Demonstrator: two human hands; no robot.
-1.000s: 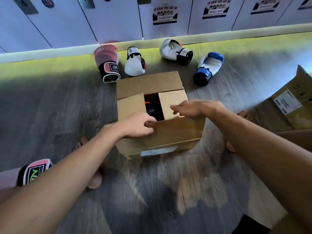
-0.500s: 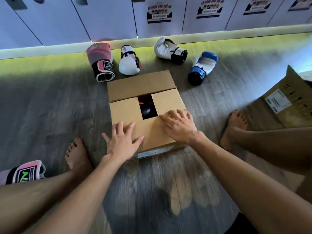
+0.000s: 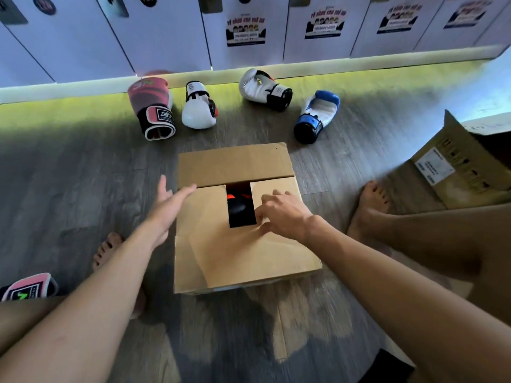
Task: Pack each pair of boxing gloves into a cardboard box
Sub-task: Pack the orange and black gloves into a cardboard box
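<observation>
On the floor (image 3: 83, 189), at frame centre, a cardboard box (image 3: 235, 167) is set on grey wood-look boards. Its far flap is folded down flat. The two side flaps are folded in, with a gap left between them. Through that gap a black-and-red glove (image 3: 238, 208) is seen inside the box. The near part of the top is covered by cardboard, blurred.

The left hand (image 3: 168, 208) is held at the box's left edge, fingers straight and spread, with fingertips laid on the left flap near its far corner. The right hand (image 3: 282, 217) is placed on the right flap, fingers bent, thumb at the gap's edge. Whether the flap is pinched or only pressed cannot be told.

Beyond the box, four loose gloves are laid near the base of the lockers (image 3: 166, 37), all apart from the box:
- a pink glove (image 3: 152, 106)
- a white glove (image 3: 199, 114) just beside it
- a white-and-black glove (image 3: 262, 88) further right
- a blue-and-white glove (image 3: 318, 114), nearest the box's far right corner

A pink-cuffed glove (image 3: 27, 286) is partly seen at the lower left edge. A second box (image 3: 456, 167), open and labelled, is seen at right. The left foot (image 3: 107, 247) and right foot (image 3: 370, 208) are planted bare on either side of the box.
</observation>
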